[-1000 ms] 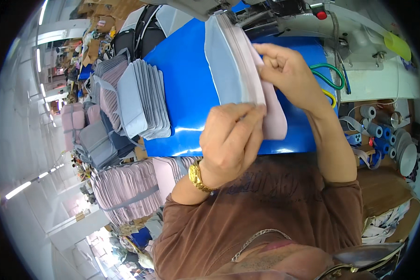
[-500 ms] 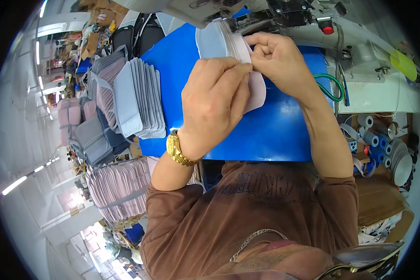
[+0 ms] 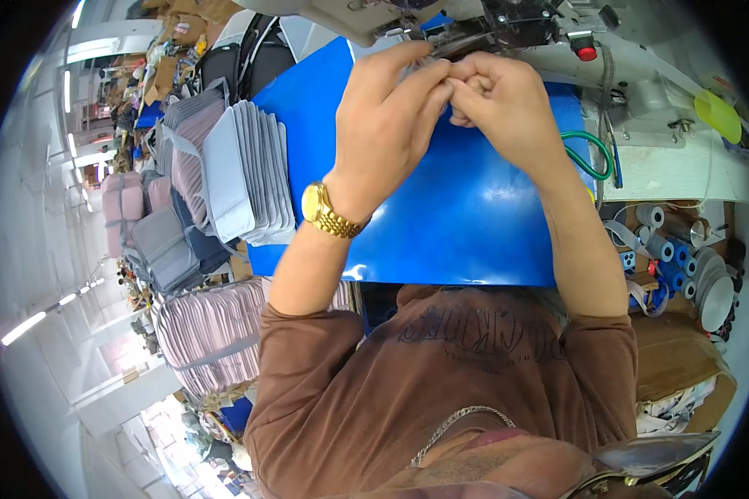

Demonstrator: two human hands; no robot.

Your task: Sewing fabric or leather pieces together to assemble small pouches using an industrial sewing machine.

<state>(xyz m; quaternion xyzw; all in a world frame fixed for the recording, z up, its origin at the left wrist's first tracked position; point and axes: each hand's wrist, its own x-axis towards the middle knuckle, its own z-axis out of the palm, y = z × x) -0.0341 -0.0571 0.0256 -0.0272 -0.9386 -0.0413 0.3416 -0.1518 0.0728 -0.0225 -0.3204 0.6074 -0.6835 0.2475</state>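
My left hand [image 3: 384, 116], with a gold watch [image 3: 329, 212] on the wrist, is raised to the far edge of a blue work surface [image 3: 466, 216]. Its fingers are bent and pressed together close under the head of a sewing machine [image 3: 466, 37]. Just to the right, my right hand [image 3: 503, 104] is curled, thumb and forefinger pinched, meeting the left fingertips. Whatever lies between the fingers is hidden. Only a sliver of pale fabric [image 3: 383, 41] shows beyond my left hand, against the machine.
A stack of pale grey-blue panels [image 3: 245, 175] stands at the left edge of the blue surface. Bundled pink pieces [image 3: 212, 333] sit lower left. At right are a green cord loop [image 3: 595, 158], a red button [image 3: 587, 54] and thread spools [image 3: 662, 248].
Both hands have come together nearer the machine, the left one moving up and away from me. The pink and pale blue fabric panel between them has mostly gone from sight.
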